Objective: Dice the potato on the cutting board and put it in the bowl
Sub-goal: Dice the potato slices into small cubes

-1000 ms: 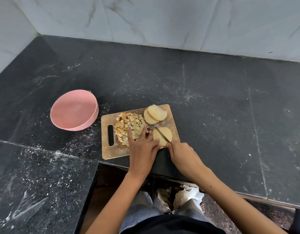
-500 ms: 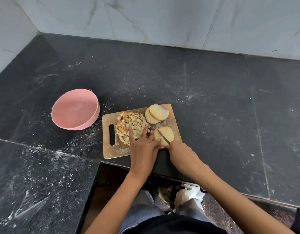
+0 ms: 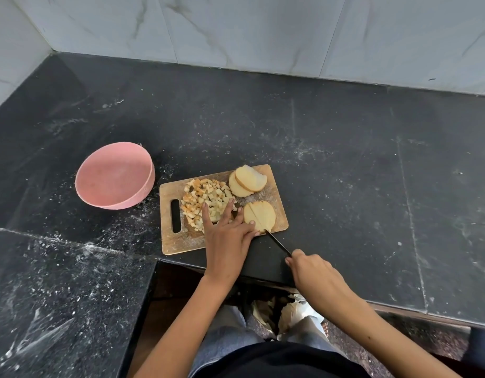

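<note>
Steadying a scored potato slice (image 3: 260, 216) with flat left hand (image 3: 227, 238) fingers, a person grips the knife (image 3: 278, 242) in the right hand (image 3: 312, 272), a diced pile (image 3: 206, 199) and two uncut slices (image 3: 248, 181) waiting on the cutting board (image 3: 181, 241), the pink bowl (image 3: 114, 178) unfilled.

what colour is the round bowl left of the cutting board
Pink, inside and out: the round bowl shows best in the head view.
</note>
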`<state>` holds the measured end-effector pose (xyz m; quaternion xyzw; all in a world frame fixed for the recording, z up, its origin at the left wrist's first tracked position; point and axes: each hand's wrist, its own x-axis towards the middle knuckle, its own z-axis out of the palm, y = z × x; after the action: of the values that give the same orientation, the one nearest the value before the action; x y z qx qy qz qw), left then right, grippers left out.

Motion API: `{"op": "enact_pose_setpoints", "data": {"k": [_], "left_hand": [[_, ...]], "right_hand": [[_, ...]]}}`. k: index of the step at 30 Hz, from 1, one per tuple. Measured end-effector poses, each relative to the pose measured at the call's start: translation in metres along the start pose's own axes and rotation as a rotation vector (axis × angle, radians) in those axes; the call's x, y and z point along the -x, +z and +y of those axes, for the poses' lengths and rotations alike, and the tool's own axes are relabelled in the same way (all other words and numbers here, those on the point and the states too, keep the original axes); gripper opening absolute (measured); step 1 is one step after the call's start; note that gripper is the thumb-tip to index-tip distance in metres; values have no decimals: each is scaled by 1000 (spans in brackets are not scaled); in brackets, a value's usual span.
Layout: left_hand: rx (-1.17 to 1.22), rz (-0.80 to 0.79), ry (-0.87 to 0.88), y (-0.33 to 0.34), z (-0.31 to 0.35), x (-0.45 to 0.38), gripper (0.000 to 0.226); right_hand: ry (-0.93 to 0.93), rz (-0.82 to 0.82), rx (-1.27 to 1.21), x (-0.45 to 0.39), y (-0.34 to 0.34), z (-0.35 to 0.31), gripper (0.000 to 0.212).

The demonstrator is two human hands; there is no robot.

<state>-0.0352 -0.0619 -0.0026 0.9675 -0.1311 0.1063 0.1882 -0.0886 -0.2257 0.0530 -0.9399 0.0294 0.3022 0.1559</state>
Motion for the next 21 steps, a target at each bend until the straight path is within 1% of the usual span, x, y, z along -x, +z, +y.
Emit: {"op": "enact_pose_setpoints", "data": {"k": [13,17,21], "left_hand": [[14,17,-5,0,0,2,4],[28,37,10,1,0,3,4],[52,51,18,3,0,5,3]], "right_hand": [[-33,-3,51,7,-1,9,27],[-35,90,-74,9,-10,9,32],[-72,151,-168,-11,-13,-6,29]]}}
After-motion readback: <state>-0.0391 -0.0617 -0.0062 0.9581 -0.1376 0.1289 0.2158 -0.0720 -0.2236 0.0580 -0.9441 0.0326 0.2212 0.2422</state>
